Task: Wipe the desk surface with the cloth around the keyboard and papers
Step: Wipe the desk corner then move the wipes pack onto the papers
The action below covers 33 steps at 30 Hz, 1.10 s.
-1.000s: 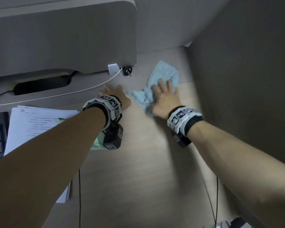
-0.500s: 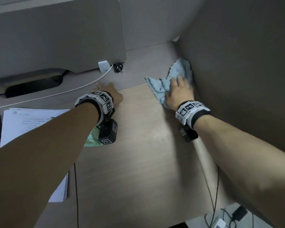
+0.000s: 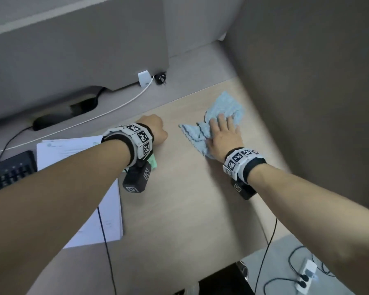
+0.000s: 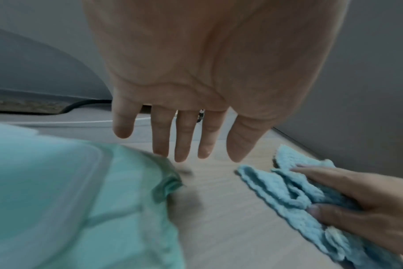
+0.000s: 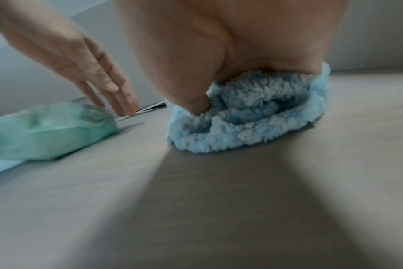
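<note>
Right hand (image 3: 223,136) flat on light-blue fluffy cloth (image 3: 216,122), fingers spread and pressing it to the wooden desk (image 3: 179,209) near the right partition wall (image 3: 307,92).

Left hand (image 3: 153,130) open, fingers straight and together, holding nothing, hovering just left of the cloth above a mint-green packet (image 4: 81,200), possibly tissues, too blurred to confirm. Papers (image 3: 107,220) stacked at the left under the left forearm, black keyboard (image 3: 9,171) beyond them at the left edge. White cable (image 3: 115,107) running along the far ledge to a white plug (image 3: 144,78), black plug (image 3: 160,78) just beside it.
</note>
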Each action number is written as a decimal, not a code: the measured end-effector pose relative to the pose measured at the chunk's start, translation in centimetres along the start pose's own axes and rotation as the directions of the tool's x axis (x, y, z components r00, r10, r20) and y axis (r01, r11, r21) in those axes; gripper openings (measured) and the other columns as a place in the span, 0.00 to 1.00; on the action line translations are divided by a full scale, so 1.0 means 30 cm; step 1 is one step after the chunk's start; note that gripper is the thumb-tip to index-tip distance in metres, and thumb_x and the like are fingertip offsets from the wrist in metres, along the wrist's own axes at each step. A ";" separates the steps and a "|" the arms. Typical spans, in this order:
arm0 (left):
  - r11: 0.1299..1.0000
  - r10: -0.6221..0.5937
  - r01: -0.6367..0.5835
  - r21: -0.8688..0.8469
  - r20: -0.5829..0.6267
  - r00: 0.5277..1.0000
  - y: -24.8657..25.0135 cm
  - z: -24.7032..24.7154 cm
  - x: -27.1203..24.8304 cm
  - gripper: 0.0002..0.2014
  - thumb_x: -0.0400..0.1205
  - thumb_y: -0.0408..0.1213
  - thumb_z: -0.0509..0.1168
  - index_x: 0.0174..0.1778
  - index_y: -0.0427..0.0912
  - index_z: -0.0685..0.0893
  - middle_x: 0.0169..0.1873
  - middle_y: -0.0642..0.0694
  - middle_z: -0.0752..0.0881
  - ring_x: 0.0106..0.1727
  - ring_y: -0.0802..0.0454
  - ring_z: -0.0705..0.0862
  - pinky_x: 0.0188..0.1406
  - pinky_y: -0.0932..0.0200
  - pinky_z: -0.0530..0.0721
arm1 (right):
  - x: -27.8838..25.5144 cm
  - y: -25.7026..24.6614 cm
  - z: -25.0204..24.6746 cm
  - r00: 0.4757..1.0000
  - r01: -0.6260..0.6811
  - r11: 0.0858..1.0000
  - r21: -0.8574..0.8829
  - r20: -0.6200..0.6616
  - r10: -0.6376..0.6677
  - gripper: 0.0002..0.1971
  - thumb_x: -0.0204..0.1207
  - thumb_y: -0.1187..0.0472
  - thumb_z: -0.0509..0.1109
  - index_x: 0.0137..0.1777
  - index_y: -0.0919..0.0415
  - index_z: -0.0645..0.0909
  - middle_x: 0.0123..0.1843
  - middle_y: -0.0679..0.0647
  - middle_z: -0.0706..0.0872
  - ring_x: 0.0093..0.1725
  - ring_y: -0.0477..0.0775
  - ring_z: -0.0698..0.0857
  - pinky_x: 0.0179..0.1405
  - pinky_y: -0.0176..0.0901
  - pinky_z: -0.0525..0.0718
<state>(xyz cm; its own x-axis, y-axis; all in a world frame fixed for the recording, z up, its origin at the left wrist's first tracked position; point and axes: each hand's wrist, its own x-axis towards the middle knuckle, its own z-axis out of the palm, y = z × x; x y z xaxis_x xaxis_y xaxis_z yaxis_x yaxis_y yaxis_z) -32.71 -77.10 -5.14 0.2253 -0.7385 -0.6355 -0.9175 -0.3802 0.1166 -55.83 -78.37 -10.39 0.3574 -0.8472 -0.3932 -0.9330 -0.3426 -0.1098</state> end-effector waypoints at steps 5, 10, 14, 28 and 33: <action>1.000 0.000 0.001 0.027 -0.057 0.998 -0.073 0.059 -0.048 0.16 0.78 0.40 0.67 0.61 0.45 0.86 0.60 0.40 0.85 0.58 0.37 0.85 0.58 0.47 0.85 | -0.141 -0.115 0.086 0.965 0.257 0.964 -0.068 0.071 -0.253 0.36 0.83 0.46 0.60 0.86 0.53 0.50 0.89 0.54 0.46 0.87 0.63 0.46 0.84 0.64 0.51; 0.996 0.025 -0.036 -0.084 -0.126 0.992 -0.127 0.080 -0.070 0.18 0.79 0.41 0.66 0.66 0.52 0.83 0.66 0.45 0.83 0.65 0.40 0.82 0.65 0.49 0.81 | -0.123 -0.017 0.042 0.998 -0.062 0.998 -0.014 0.020 0.062 0.34 0.76 0.48 0.67 0.80 0.53 0.60 0.86 0.57 0.56 0.83 0.67 0.56 0.77 0.66 0.66; 0.941 -0.040 -0.036 -0.337 -0.217 0.975 -0.172 0.066 -0.109 0.17 0.80 0.44 0.66 0.64 0.48 0.84 0.64 0.45 0.85 0.63 0.41 0.82 0.65 0.49 0.80 | -0.210 -0.204 0.059 0.995 0.074 0.991 -0.107 0.067 -0.067 0.37 0.69 0.43 0.71 0.76 0.55 0.63 0.77 0.61 0.64 0.74 0.68 0.64 0.68 0.66 0.73; 0.486 -0.592 0.323 -0.812 -0.034 0.805 -0.660 0.033 -0.270 0.40 0.73 0.59 0.67 0.77 0.39 0.71 0.71 0.38 0.79 0.64 0.36 0.83 0.66 0.43 0.82 | -0.096 -0.515 -0.121 0.964 -0.133 0.800 0.586 0.265 -0.034 0.26 0.78 0.39 0.67 0.62 0.61 0.81 0.54 0.54 0.84 0.52 0.57 0.83 0.49 0.43 0.78; 0.292 -0.430 0.325 -0.900 0.180 0.885 -0.584 0.066 -0.292 0.23 0.82 0.52 0.66 0.60 0.35 0.82 0.56 0.41 0.86 0.56 0.45 0.85 0.57 0.41 0.87 | -0.045 -0.597 -0.082 0.931 -0.269 0.622 0.736 0.363 -0.027 0.40 0.56 0.32 0.72 0.61 0.61 0.85 0.54 0.56 0.90 0.51 0.58 0.90 0.55 0.53 0.89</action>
<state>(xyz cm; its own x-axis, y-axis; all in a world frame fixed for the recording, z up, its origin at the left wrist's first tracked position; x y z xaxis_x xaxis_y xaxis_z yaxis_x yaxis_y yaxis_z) -19.26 -62.86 -3.11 0.5353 -0.3896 -0.7494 0.1005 -0.8515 0.5146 -39.50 -72.09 -5.66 0.3433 -0.6320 -0.6948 -0.7068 0.3133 -0.6343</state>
